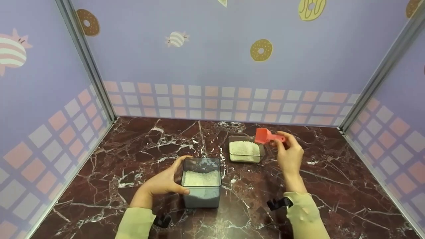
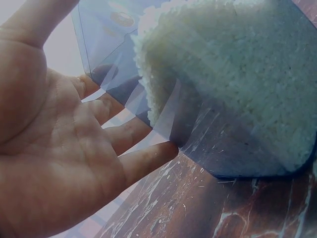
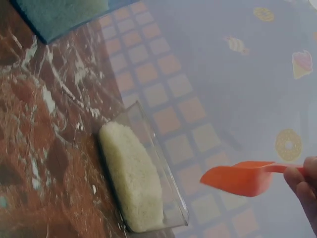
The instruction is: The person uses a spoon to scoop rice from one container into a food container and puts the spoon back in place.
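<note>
While R hand (image 1: 290, 156) pinches the light-looking, stiff scoop (image 1: 261, 135) by its handle (image 1: 276, 137), at 2 o'clock from the box (image 1: 202, 199), L hand (image 1: 165, 181) grips box w/ rice (image 1: 202, 179), prob. heavier, slippery; scoop's inside unclear.

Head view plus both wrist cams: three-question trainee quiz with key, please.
1. Which hand holds the red plastic scoop?
2. How many containers hold white grains?
3. True or false: the scoop is dipped in those grains.

Key:
1. The right hand.
2. Two: the tall, bluish see-through square container, gripped by the left hand, and the shallow, clear rectangular dish.
3. False: the right wrist view shows it apart from both.
</note>
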The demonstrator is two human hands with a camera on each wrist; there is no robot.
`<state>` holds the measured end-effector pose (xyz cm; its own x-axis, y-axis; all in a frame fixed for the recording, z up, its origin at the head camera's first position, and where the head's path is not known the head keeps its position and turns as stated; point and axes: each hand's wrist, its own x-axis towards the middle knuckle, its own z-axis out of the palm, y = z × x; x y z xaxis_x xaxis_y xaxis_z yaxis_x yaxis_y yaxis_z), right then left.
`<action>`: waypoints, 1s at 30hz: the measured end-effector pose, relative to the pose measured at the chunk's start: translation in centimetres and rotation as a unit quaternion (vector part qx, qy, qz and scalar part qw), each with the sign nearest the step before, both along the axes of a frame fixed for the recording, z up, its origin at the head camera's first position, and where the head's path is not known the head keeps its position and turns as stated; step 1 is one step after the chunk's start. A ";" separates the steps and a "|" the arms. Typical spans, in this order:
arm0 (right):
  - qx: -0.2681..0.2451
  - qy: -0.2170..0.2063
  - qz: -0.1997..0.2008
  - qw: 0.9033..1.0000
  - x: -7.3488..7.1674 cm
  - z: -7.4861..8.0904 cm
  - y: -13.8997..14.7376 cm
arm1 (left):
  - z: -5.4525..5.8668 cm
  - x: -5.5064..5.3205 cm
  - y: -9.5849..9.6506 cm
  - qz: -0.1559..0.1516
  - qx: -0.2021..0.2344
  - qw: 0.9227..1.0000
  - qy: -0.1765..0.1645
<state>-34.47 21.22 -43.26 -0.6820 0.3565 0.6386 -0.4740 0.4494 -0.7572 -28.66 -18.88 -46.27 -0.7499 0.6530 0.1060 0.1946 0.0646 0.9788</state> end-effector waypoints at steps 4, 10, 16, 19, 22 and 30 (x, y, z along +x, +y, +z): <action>-0.146 -0.028 0.041 0.988 -0.3 0.1 0.3 | 0.0 0.0 0.0 0.000 0.004 1.000 -0.004; -0.323 -0.120 0.096 0.934 -1.2 -0.7 0.7 | 0.0 0.1 0.0 -0.002 0.012 1.000 -0.013; -0.451 -0.235 0.186 0.841 -1.3 -1.2 1.8 | 0.0 0.0 0.0 -0.001 0.006 1.000 -0.014; -0.500 -0.242 0.245 0.795 -0.8 -0.2 1.9 | 0.1 0.0 0.0 0.007 -0.009 1.000 -0.003; -0.515 -0.227 0.299 0.770 0.1 1.1 1.3 | 0.3 0.0 0.0 0.016 -0.025 1.000 0.003; -0.411 -0.216 0.341 0.817 3.3 4.0 -2.0 | 0.0 0.1 0.0 0.014 -0.022 1.000 0.002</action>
<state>-31.18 19.20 -39.25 -0.9997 -0.0121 0.0211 -0.0109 -0.5527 -0.8333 -28.59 -18.91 -46.23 -0.7674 0.6360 0.0809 0.1961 0.1127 0.9741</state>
